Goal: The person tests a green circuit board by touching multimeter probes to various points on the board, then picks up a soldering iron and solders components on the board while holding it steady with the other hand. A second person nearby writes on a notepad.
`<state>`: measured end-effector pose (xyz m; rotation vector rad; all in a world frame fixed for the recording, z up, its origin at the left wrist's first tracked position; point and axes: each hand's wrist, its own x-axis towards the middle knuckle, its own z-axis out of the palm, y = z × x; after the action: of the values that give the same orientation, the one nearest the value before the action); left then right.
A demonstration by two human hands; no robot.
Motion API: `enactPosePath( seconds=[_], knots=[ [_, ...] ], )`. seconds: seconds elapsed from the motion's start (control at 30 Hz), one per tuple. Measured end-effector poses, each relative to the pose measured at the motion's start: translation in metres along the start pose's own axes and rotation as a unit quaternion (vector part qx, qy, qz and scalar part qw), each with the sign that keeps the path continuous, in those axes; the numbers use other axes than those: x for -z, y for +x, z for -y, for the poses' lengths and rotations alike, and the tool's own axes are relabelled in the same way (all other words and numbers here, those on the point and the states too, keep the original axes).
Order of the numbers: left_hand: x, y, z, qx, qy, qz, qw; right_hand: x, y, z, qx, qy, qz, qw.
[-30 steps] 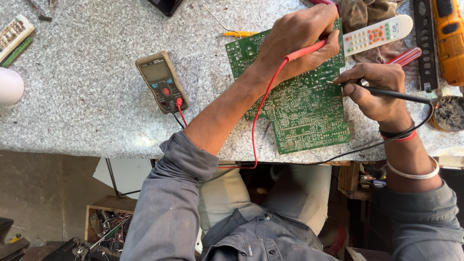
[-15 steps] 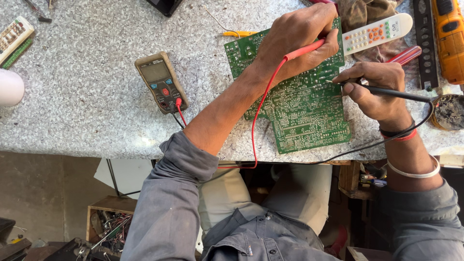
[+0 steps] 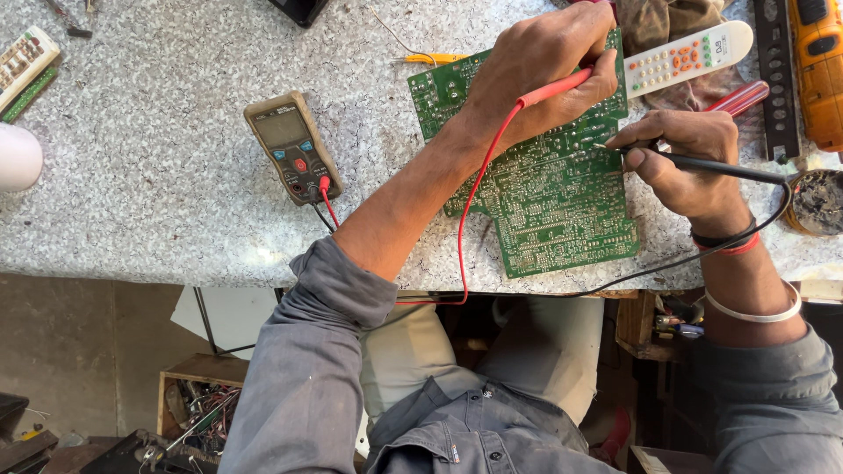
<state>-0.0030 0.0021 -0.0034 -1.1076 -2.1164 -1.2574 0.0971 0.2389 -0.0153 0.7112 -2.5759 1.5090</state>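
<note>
While both hands work over a green circuit board (image 3: 562, 189) lying solder side up on a speckled grey stone worktop (image 3: 158, 184), the left hand (image 3: 544, 66) is closed around a red test probe (image 3: 555, 89), its fingers wrapped over the handle and its tip hidden under the hand, against the upper part of the board. The red lead (image 3: 465, 228) runs from that probe down across the board, over the worktop's near edge, and back up to a handheld multimeter (image 3: 292, 147) that lies face up to the left of the board, well apart from it.

The right hand (image 3: 689, 162) pinches a black test probe (image 3: 702, 164) between thumb and fingertips, with the probe lying nearly level and its tip pointing left onto the right-hand part of the board. Its black lead (image 3: 702, 254) loops past the wrist and trails along the edge of the worktop. That wrist carries a dark band, a red band and a pale bangle.

Just beyond the board lies a white remote control (image 3: 689, 57) with orange and grey buttons, partly resting on a brownish cloth (image 3: 667, 22), and beside it is a red-handled tool (image 3: 742, 96). A yellow power tool (image 3: 817, 61) sits at the far right, with a round dark tin (image 3: 817, 202) near the right wrist. A white rounded object (image 3: 18, 158) shows at the left edge.
</note>
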Motion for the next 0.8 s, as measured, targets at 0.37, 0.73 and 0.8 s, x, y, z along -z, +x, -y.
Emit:
enactPosePath(
  seconds=[0.37, 0.73, 0.8],
  knots=[
    [-0.0002, 0.0, 0.0002, -0.001, -0.005, 0.003, 1.0, -0.0002, 0.0011, 0.0015, 0.007, -0.006, 0.003, 1.0],
    [-0.0019, 0.0003, 0.0008, -0.005, 0.008, -0.008, 1.0, 0.0001, 0.0013, 0.0007, 0.002, -0.001, 0.003, 1.0],
    [-0.0011, -0.0002, 0.0006, -0.001, 0.002, -0.004, 1.0, -0.0003, 0.0008, 0.0013, 0.001, 0.001, 0.003, 1.0]
  ],
)
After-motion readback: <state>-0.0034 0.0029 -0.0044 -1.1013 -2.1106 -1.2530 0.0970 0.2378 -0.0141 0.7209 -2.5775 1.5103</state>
